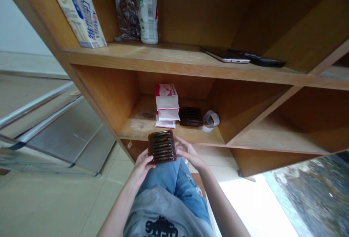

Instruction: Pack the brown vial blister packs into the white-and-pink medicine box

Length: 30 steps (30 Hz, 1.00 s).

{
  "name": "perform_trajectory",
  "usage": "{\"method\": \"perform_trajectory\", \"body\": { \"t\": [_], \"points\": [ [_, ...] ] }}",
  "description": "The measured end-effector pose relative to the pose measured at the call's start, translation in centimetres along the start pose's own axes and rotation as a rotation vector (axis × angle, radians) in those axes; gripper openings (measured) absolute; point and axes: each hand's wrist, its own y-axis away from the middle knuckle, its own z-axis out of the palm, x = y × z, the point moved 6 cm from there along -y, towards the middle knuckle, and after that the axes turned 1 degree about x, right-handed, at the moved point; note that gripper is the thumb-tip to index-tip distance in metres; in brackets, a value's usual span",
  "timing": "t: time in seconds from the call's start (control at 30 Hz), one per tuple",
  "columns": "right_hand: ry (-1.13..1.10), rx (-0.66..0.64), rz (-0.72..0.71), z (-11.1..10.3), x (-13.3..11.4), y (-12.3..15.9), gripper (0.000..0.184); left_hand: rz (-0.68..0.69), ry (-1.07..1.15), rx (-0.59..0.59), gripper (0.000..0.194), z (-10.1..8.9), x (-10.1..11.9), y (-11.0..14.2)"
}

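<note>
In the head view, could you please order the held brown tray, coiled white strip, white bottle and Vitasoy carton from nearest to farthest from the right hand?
From the right hand:
1. Brown tray, held, just left.
2. Coiled white strip, lower shelf, ahead right.
3. White bottle, upper shelf, left.
4. Vitasoy carton, upper shelf, farther left.

An ampoule tray is being held between the left hand and the right hand before the lower shelf, where a second tray is being flanked by boxes on its left and a curled strip on its right. Above, a drink carton, a plastic bag and a bottle are being borne left to right by the upper shelf, while a phone is being supported farther right, just beside a flat object.
</note>
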Motion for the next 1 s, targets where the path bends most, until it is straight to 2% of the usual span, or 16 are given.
{"method": "perform_trajectory", "body": {
  "t": [0.1, 0.17, 0.33, 0.5, 0.7, 0.8, 0.87, 1.0],
  "points": [
    [-0.104, 0.218, 0.040, -1.8, -0.6, -0.8, 0.058, -0.023, 0.097, 0.045, 0.034, -0.1, -1.2, -0.3],
    [-0.139, 0.318, 0.035, -2.2, -1.0, -1.6, 0.055, -0.040, 0.118, 0.034, 0.036, 0.3, -1.7, -0.4],
    [-0.044, 0.255, 0.005, -0.4, -1.2, -3.5, 0.045, -0.010, 0.062, 0.036, 0.036, 1.5, -1.2, -0.9],
    [-0.027, 0.265, -0.061, -0.1, -0.7, -3.1, 0.048, -0.013, 0.033, 0.074, 0.032, 1.7, -0.6, -1.1],
    [0.001, 0.318, -0.062, -0.8, 0.4, -3.3, 0.067, -0.023, -0.072, 0.056, 0.035, 2.2, 0.0, -0.9],
    [0.022, 0.267, -0.072, -0.4, 0.4, -3.0, 0.065, -0.010, -0.177, 0.081, 0.042, 2.5, 0.5, -0.9],
    [0.034, 0.228, -0.122, 0.0, 0.0, -2.5, 0.067, 0.034, -0.225, 0.086, 0.049, 2.9, 1.0, -0.7],
    [0.035, 0.143, -0.240, 0.8, -1.5, -0.8, 0.080, 0.209, -0.271, 0.023, 0.063, 3.6, 2.7, 0.0]
  ]
}}
